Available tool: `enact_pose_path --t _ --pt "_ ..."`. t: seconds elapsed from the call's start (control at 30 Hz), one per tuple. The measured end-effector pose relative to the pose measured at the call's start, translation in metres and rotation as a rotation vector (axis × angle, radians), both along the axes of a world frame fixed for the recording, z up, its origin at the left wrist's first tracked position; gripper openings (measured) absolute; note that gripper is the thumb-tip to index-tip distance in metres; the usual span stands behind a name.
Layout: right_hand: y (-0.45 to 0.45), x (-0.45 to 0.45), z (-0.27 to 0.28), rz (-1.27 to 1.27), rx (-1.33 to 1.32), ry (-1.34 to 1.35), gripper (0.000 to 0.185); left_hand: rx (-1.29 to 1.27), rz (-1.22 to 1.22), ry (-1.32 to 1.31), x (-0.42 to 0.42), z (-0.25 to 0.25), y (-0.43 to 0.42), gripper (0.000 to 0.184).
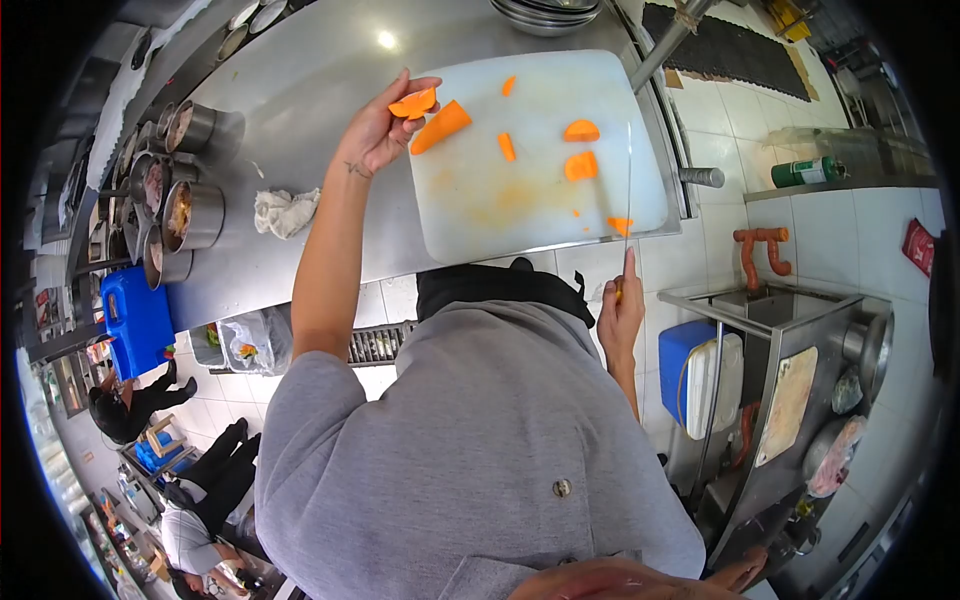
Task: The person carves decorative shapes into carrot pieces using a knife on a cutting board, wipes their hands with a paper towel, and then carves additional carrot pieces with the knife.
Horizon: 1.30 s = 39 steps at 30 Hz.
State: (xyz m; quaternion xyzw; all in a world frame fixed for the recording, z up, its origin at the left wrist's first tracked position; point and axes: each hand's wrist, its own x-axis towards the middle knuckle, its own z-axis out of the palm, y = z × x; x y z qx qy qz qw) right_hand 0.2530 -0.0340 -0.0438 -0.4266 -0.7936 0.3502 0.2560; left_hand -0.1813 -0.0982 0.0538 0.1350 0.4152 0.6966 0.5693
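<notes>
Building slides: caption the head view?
Left hand holds an orange vegetable piece, right hand a knife, at a cutting board.

Your carrot pieces [580, 166] are bright orange, and your board [545, 85] is white with yellow-orange blotches. You wear a plain grey shirt [480, 420]. Your table [300, 85] is silvery grey, the rag [285, 213] off-white, the jug [136, 325] solid blue. You also have a blue-and-white cooler [681, 370], an orange-red pipe [762, 236], a green bottle [803, 172] and white tiles [850, 225] with grid lines.

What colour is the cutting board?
The cutting board is whitish with orange stains, seen in the head view.
</notes>
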Motion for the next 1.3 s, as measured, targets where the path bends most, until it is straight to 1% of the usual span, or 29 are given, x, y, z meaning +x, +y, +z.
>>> enact_pose_path --t 0.17,0.23,0.33,0.43,0.47,0.53,0.67,0.73,0.77,0.83,0.87,0.93,1.07,1.13,1.17,1.23,1.27,1.3 --pt "0.000 -0.001 -0.003 -0.015 -0.035 0.042 0.061 -0.031 -0.014 0.056 -0.008 0.000 -0.006 0.059" --pt "0.000 0.000 -0.002 -0.002 -0.036 0.034 0.061 -0.055 0.021 0.066 -0.009 -0.002 -0.005 0.063" --pt "-0.002 0.001 0.001 0.000 -0.039 0.040 0.059 -0.089 0.035 0.053 -0.011 -0.002 -0.006 0.065" --pt "-0.004 0.002 0.000 -0.008 -0.041 0.018 0.059 -0.038 -0.027 0.046 -0.014 -0.007 -0.009 0.067" --pt "-0.008 0.003 0.000 -0.040 -0.065 0.026 0.059 -0.061 -0.060 0.054 -0.014 -0.009 -0.010 0.067" --pt "-0.007 0.000 0.010 0.011 -0.043 0.016 0.059 -0.067 0.014 0.026 -0.010 -0.012 -0.009 0.071" --pt "-0.009 -0.003 0.007 0.018 -0.018 0.018 0.061 -0.112 0.007 -0.002 -0.004 -0.012 -0.012 0.076" --pt "-0.011 -0.004 0.008 0.022 -0.027 0.031 0.061 -0.037 -0.001 -0.040 -0.001 -0.014 -0.014 0.067" --pt "-0.011 -0.005 0.008 0.027 -0.033 0.048 0.061 -0.044 -0.005 -0.040 -0.002 -0.016 -0.015 0.067" --pt "-0.010 -0.005 0.007 0.037 -0.026 0.051 0.061 0.018 -0.069 -0.065 -0.007 -0.019 -0.017 0.051" --pt "-0.011 -0.005 0.006 0.049 -0.008 0.051 0.060 -0.003 -0.096 -0.059 -0.006 -0.021 -0.017 0.051" --pt "-0.010 -0.007 0.008 0.032 -0.007 0.063 0.060 0.062 0.027 -0.026 -0.002 -0.031 -0.017 0.039" --pt "-0.010 -0.008 0.011 0.023 -0.011 0.070 0.061 0.053 -0.068 -0.018 -0.002 -0.037 -0.018 0.040" --pt "-0.012 -0.009 0.011 0.009 -0.026 0.079 0.061 0.040 -0.154 -0.087 0.005 -0.029 -0.015 0.040" --pt "-0.013 -0.009 0.011 0.000 -0.030 0.091 0.062 0.038 -0.159 -0.087 0.009 -0.027 -0.012 0.040" --pt "-0.015 -0.008 0.009 -0.014 -0.038 0.099 0.062 -0.006 -0.128 0.033 0.017 -0.026 -0.009 0.037" --pt "-0.016 -0.008 0.006 -0.009 -0.020 0.105 0.063 -0.009 -0.133 0.029 0.018 -0.028 -0.007 0.037" --pt "-0.016 -0.006 0.005 -0.003 -0.002 0.109 0.063 -0.036 -0.114 0.092 0.019 -0.031 -0.003 0.036"
